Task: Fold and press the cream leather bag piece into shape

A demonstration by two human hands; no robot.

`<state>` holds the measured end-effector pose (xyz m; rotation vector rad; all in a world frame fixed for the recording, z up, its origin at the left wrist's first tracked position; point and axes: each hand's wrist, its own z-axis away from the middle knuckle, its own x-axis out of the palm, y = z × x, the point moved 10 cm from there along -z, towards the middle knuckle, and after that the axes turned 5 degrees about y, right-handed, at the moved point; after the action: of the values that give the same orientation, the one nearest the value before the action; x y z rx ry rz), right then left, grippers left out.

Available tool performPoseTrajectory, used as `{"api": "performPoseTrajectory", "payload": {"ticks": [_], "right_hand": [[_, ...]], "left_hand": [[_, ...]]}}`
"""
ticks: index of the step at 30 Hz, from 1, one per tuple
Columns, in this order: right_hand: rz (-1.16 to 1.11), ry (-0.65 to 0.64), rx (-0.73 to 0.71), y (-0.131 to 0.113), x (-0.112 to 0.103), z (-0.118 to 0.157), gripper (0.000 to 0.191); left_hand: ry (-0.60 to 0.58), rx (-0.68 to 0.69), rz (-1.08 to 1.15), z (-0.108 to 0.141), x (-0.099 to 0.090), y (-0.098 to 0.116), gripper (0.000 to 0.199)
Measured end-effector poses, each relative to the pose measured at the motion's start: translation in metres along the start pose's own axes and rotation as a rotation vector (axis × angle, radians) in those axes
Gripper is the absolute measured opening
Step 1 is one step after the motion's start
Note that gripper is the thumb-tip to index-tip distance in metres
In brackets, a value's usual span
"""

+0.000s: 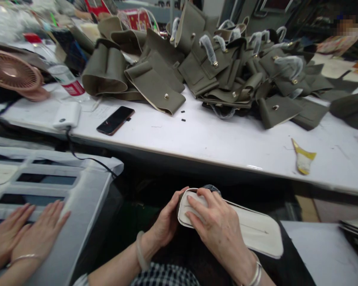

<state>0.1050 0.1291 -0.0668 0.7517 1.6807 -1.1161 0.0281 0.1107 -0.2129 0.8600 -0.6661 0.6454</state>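
Cream-coloured, a round-ended piece (183, 209) sits at six o'clock, its rim grasped by a person's left hand (167, 219); the right hand (219, 222) rests bent fingers on its face, any grip unclear. At eight o'clock, a co-worker's hands (38, 234) lie flat on a white slotted surface (91, 186). Beyond, the worktop (214, 135) carries a phone (116, 120) near ten and olive-grey bags (195, 75) between twelve and two.

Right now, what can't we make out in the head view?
Head view:
- Cream piece: middle covered by the right hand, so I can't tell if it's one part or two.
- Left hand: some fingers hidden behind the cream piece.
- Fan: cut off by the left edge.
- Bottle label: print too blurred to read.
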Motion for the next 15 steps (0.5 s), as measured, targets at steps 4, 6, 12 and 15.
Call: {"api": "performPoseTrajectory", "payload": {"ticks": [4, 6, 12, 15], "right_hand": [[-0.054, -0.01, -0.004, -0.002, 0.0, 0.003, 0.028], [-0.083, -0.014, 0.0, -0.002, -0.001, 0.004, 0.031], [-0.088, -0.071, 0.031, 0.001, 0.002, 0.003, 0.038], [-0.086, -0.132, 0.005, 0.001, 0.006, 0.002, 0.045]], "left_hand": [[0.006, -0.071, -0.036, -0.001, 0.004, 0.0, 0.042], [-0.016, -0.092, -0.102, 0.001, 0.009, 0.005, 0.041], [-0.066, -0.045, -0.364, 0.008, 0.025, 0.025, 0.028], [-0.076, -0.021, -0.442, 0.011, 0.027, 0.028, 0.026]]}}
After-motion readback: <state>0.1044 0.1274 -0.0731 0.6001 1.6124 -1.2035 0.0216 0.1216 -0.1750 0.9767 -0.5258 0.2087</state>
